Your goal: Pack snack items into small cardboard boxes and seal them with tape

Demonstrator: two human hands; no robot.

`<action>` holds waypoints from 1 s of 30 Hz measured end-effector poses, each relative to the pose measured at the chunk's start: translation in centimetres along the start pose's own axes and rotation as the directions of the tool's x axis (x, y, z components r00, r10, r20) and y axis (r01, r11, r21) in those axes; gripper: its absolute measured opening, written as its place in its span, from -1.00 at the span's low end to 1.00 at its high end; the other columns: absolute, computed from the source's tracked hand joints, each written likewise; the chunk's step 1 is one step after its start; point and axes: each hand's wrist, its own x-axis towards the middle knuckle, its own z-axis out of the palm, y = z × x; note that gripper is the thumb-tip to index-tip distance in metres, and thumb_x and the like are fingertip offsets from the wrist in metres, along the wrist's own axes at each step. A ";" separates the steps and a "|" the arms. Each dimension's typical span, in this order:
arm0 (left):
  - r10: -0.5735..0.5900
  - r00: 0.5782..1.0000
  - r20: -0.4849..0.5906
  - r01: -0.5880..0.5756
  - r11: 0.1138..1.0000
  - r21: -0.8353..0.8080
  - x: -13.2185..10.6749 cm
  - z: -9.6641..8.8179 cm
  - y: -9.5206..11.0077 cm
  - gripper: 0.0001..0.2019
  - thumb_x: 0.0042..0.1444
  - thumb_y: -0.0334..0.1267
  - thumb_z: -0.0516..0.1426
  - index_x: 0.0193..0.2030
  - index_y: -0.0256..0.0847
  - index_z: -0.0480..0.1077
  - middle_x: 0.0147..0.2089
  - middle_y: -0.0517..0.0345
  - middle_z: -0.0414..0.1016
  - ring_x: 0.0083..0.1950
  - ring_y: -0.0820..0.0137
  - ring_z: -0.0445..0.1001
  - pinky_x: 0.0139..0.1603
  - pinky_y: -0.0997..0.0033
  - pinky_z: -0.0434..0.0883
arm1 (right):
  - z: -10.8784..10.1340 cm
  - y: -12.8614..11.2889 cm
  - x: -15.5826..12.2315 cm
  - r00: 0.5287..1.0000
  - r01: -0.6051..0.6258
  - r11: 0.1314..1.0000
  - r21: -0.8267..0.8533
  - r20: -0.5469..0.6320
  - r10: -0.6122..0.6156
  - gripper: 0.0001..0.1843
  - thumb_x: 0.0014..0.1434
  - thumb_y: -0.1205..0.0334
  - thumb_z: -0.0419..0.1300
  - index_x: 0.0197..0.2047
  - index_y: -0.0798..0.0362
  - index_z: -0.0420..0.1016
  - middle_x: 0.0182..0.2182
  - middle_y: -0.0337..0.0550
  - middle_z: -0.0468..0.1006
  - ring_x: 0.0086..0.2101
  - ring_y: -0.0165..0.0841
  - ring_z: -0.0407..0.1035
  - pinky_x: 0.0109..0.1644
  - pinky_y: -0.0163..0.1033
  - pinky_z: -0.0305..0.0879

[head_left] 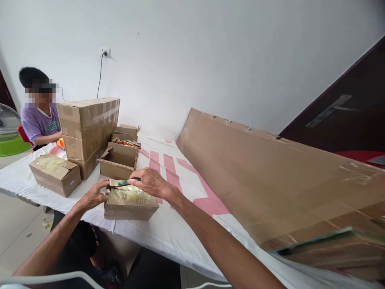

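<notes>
In front of me a taped cardboard box [131, 210] sits near the table's front edge, with shiny yellowish tape across its top. Gripped in my right hand [148, 182] is a green-handled knife [123, 183], its tip at the left part of the box top along the lid seam. My left hand [95, 195] holds the left end of the same box, thumb and fingers bent around the corner. Just behind stands an open cardboard box [117, 171] with raised flaps.
Stacked sealed boxes [90, 128] rise at the left, beside another taped box [55, 174]. Farther back, an open box holds red items [128, 143]. A large cardboard sheet [240, 172] leans along the right side. A person [40, 120] sits at the far left. A white-and-pink cloth [186, 224] covers the table.
</notes>
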 end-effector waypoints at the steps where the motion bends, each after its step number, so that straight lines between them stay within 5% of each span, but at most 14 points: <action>1: 0.002 1.000 -0.001 -0.002 1.000 -0.002 0.0 0.0 0.1 -0.56 0.01 -0.30 0.35 0.09 -0.10 0.67 0.31 -0.05 0.52 0.35 -0.01 0.40 0.39 0.07 0.36 | -0.1 -0.2 0.2 1.000 -0.005 1.000 -0.029 0.008 0.005 -0.70 0.45 0.15 0.17 -0.12 -0.03 0.76 -0.25 -0.17 0.74 -0.28 -0.34 0.50 -0.21 -0.28 0.17; 11: -0.023 0.999 0.045 0.022 1.000 0.013 -0.1 -0.3 0.7 -0.54 0.04 -0.29 0.31 0.13 -0.09 0.67 0.36 -0.03 0.50 0.38 0.01 0.40 0.36 0.14 0.42 | -1.0 -1.9 1.6 0.981 -0.002 0.942 -0.334 0.180 0.066 -0.60 0.51 -0.05 0.15 -0.13 -0.04 0.77 -0.22 -0.08 0.74 -0.22 -0.27 0.53 -0.28 -0.24 0.02; 20: -0.070 0.997 0.042 0.065 0.993 0.095 0.3 -0.6 0.4 -0.57 -0.01 -0.23 0.35 0.06 -0.08 0.70 0.35 -0.01 0.51 0.37 -0.02 0.45 0.48 0.06 0.33 | -0.8 2.2 -0.2 0.991 0.051 0.957 -0.284 0.131 -0.014 -0.52 0.47 -0.03 0.21 -0.46 -0.03 0.64 -0.51 -0.15 0.60 -0.42 -0.33 0.40 -0.34 -0.19 -0.08; 25: -0.063 0.997 0.043 0.056 0.989 0.136 0.6 -0.7 0.3 -0.60 0.02 -0.23 0.31 0.05 -0.10 0.70 0.34 -0.03 0.52 0.34 0.00 0.48 0.47 0.03 0.35 | -0.4 4.5 -1.6 0.992 -0.032 0.946 -0.322 0.103 0.068 -0.53 0.36 0.07 0.32 -0.58 -0.01 0.56 -0.56 -0.11 0.57 -0.42 -0.29 0.42 -0.35 -0.18 -0.08; 30: -0.043 0.998 0.052 0.036 0.991 0.131 0.8 -0.7 0.6 -0.57 0.03 -0.22 0.31 0.08 -0.09 0.69 0.37 -0.04 0.50 0.39 -0.03 0.43 0.47 0.02 0.35 | -3.1 6.3 -4.0 0.991 -0.100 0.953 -0.285 0.061 0.122 -0.49 0.39 0.04 0.26 -0.60 -0.01 0.53 -0.58 -0.13 0.53 -0.46 -0.31 0.34 -0.33 -0.18 -0.06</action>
